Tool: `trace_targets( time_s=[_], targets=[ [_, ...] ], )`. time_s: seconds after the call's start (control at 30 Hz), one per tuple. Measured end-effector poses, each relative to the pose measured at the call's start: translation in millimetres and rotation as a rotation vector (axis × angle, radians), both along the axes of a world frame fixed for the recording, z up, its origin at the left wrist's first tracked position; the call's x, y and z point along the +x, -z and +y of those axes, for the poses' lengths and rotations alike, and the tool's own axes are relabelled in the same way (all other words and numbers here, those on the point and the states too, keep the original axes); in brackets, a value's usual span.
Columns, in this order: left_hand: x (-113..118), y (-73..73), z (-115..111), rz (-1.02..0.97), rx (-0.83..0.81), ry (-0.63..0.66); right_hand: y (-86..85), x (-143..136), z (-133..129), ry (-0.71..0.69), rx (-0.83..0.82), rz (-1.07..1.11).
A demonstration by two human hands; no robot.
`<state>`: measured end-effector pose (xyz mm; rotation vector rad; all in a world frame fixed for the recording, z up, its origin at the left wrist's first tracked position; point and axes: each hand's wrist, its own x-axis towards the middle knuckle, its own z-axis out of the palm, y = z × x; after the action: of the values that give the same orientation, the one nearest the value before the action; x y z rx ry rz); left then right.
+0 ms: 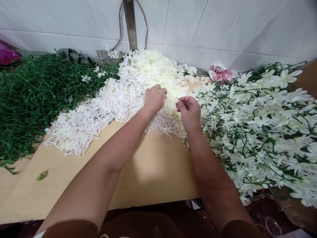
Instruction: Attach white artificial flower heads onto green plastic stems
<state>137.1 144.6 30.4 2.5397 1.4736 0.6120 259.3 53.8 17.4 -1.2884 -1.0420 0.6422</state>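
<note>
My left hand (155,98) rests at the heap of loose cream-white artificial flower petals (151,62), its fingers curled down over them. What those fingers pinch, if anything, is hidden. Just to the right, my right hand (190,111) is held above the heap with thumb and fingertips pressed together; anything between them is too small to make out. Thin white stamen pieces (81,132) spread from the petals toward the left. Assembled white artificial flowers on green stems (260,129) are piled beside my right forearm.
Bare green plastic stems (37,89) form a large heap at the left. A small green scrap (42,175) lies on the tan tabletop (158,175). Behind are a tiled wall (185,29), an upright metal strip (130,26) with cables, and a red-and-white cloth (221,73).
</note>
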Motion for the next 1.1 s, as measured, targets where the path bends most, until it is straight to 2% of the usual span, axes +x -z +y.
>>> trace_targets(
  time_s=[0.1,0.23,0.33,0.4,0.5,0.63,0.8,0.97,1.1],
  targets=[
    [2.8,3.7,8.5,0.009,0.021,0.012,5.4,-2.8,3.2,-0.012,0.004,-0.042],
    [2.2,7.7,9.5,0.036,-0.002,0.070,7.1,-6.0,2.8,0.037,0.018,-0.097],
    [2.3,4.5,11.3,0.009,-0.002,0.047,6.1,-7.5,0.3,0.060,0.022,-0.107],
    [-1.5,-3.0,14.4,-0.099,-0.037,-0.011,5.5,-8.8,-0.9,0.056,0.023,-0.103],
    [-18.8,-17.6,13.9,-0.379,-0.159,-0.079,5.5,-13.6,-1.7,0.037,0.020,-0.083],
    [-58.8,-24.6,-12.8,-0.716,-0.467,-0.082,6.6,-31.6,-7.3,-0.068,0.030,-0.090],
    [-103.0,-8.0,-61.7,-0.930,-0.842,-0.191,9.4,-66.4,-22.6,-0.227,0.114,-0.248],
    [-118.9,2.2,-79.4,-1.013,-0.931,-0.284,22.2,-86.3,-25.4,-0.317,0.166,-0.446],
    [-119.2,2.4,-80.9,-1.017,-1.008,-0.332,33.2,-82.2,-18.8,-0.261,0.065,-0.496]
  ],
)
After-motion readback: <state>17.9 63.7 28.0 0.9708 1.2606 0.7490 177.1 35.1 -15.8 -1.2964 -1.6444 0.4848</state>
